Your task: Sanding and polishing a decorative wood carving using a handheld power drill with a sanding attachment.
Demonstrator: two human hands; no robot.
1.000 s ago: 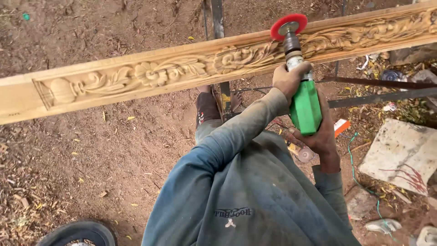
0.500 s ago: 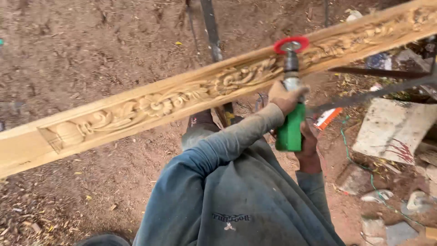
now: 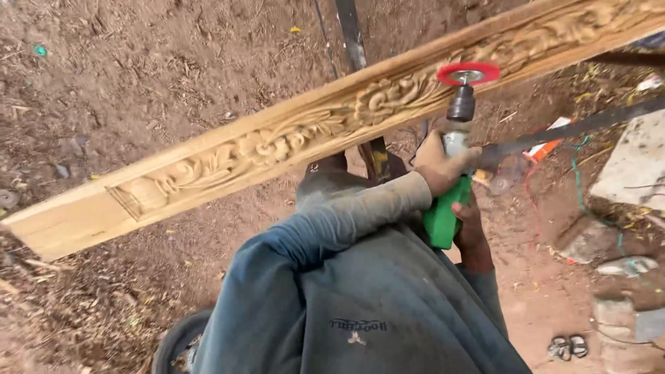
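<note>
Both hands grip the green drill [image 3: 443, 215]: left hand [image 3: 443, 163] near its front, right hand [image 3: 471, 225] behind. Its red disc [image 3: 468, 73] touches the carved wood beam [image 3: 277, 149].

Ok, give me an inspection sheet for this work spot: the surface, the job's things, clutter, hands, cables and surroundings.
Surface: bare dirt ground strewn with wood chips and leaves.
Job's things: long carved wooden beam with floral relief, lying across a dark metal stand; green power drill with a red disc brush at the carving.
Clutter: stone slab, orange and white packet, scraps at right.
Hands: left hand wrapped round the drill's neck; right hand under its green body.
Cables: green cord on the ground at right.
Surroundings: black tyre at the bottom edge.
</note>
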